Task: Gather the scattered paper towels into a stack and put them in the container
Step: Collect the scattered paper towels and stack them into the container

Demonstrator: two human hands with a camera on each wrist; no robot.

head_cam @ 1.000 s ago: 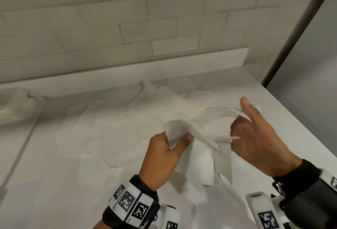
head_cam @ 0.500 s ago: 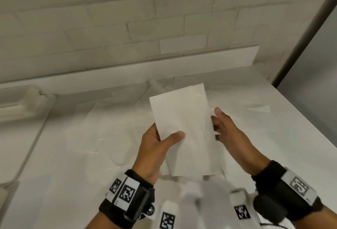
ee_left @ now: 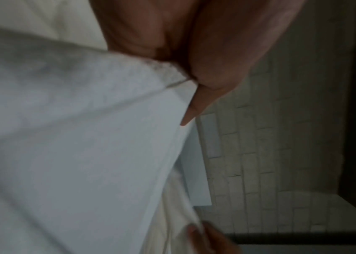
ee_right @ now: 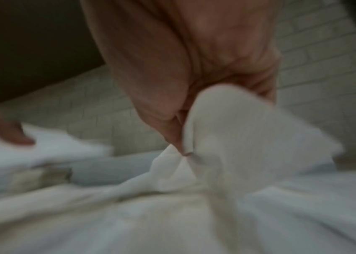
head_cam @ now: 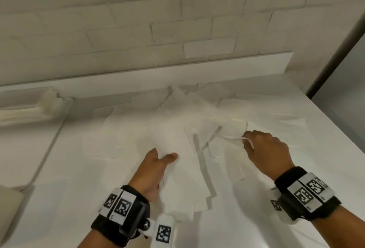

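Several white paper towels [head_cam: 150,129] lie scattered and overlapping on the white counter [head_cam: 308,168]. My left hand [head_cam: 158,161] grips a small stack of towels [head_cam: 185,186] low over the counter, thumb on top; the left wrist view shows the stack [ee_left: 85,137] pinched under the thumb. My right hand [head_cam: 256,143] reaches to the right and pinches a crumpled towel [head_cam: 227,129] lying on the pile; in the blurred right wrist view the fingers curl round that towel [ee_right: 227,128]. A white container [head_cam: 29,107] holding folded towels stands at the far left.
A brick wall with a white ledge [head_cam: 177,74] runs along the back. The counter's right edge [head_cam: 335,135] drops off beside a grey wall. A white tray-like surface [head_cam: 23,149] lies left of the counter.
The stack was held upright between both hands; the left hand has lowered it toward the counter. The right hand let go of it, moved right and took hold of another towel.
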